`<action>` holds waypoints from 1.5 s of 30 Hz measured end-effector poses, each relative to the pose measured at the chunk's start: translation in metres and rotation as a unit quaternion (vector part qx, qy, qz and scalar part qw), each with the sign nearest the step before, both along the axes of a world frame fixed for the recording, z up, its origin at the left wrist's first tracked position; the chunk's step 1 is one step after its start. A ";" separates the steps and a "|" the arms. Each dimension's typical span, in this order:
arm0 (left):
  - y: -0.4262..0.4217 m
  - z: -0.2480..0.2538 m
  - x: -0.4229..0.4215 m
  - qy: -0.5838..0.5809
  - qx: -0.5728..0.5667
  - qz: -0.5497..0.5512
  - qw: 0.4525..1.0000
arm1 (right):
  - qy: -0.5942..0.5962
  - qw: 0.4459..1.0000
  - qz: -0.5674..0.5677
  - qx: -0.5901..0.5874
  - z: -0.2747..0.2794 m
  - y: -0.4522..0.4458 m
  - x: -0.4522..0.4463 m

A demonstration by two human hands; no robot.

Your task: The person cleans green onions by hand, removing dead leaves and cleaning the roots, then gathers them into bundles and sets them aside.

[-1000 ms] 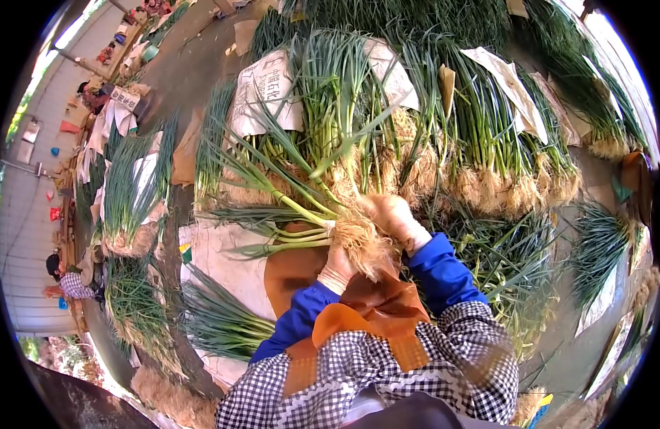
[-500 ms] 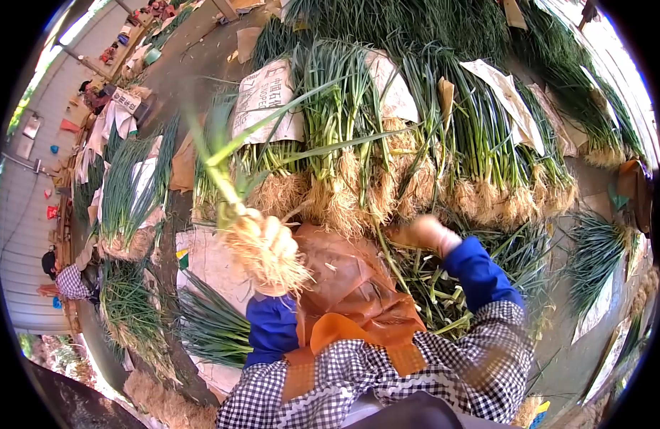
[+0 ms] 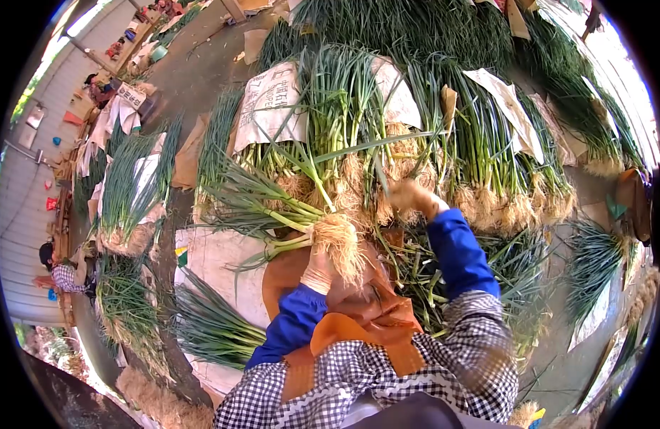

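Grey floor (image 3: pixel 201 64) extends beneath the work area, with a pale ribbed wall (image 3: pixel 40 236) at the far left. Held bunch (image 3: pixel 294 218) of green-leaved stalks: located in front of the person's torso, above the brown apron (image 3: pixel 358 304). Its long axis runs obliquely, from the root end at the right to the leaf tips at the left. The leaves fan out leftward and away from the body; one stalk departs from this line and rises more steeply. The pale roots (image 3: pixel 337 243) hang toward the apron at the lower right.

Left hand (image 3: pixel 321 266): closed around the root end of the held bunch from below. Right hand (image 3: pixel 412 196): raised to the right of the bunch, apart from it and blurred by motion; whether it grips anything cannot be told.

Directly beyond the held bunch lies a row of bunches (image 3: pixel 494 129), roots toward the person and leaves pointing away. This row bounds the space ahead, and the held leaves overlap part of it. A printed white sack (image 3: pixel 273 107) covers some of its leaves. Right of the apron, a heap of loose leaves (image 3: pixel 415 275) occupies the ground. At the left, a white sheet (image 3: pixel 226 250) carries another bunch (image 3: pixel 215 322), its leaf tips directed to the upper left.
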State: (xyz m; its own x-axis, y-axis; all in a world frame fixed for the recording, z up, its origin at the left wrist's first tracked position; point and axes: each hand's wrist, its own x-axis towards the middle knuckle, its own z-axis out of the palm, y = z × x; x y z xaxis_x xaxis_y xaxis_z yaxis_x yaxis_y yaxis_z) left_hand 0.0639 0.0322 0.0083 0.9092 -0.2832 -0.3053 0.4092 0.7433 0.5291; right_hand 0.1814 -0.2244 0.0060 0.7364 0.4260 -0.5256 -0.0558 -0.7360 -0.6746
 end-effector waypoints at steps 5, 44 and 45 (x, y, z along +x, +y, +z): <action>0.004 0.002 -0.003 0.056 -0.076 0.011 0.995 | -0.132 0.934 0.274 -0.187 -0.002 0.001 -0.011; -0.022 -0.025 -0.031 0.085 -0.133 -0.077 0.984 | -0.387 0.877 -0.284 0.014 0.013 0.074 -0.103; -0.024 -0.018 -0.030 0.084 -0.175 -0.082 0.978 | -0.396 0.892 -0.218 0.021 0.026 0.064 -0.119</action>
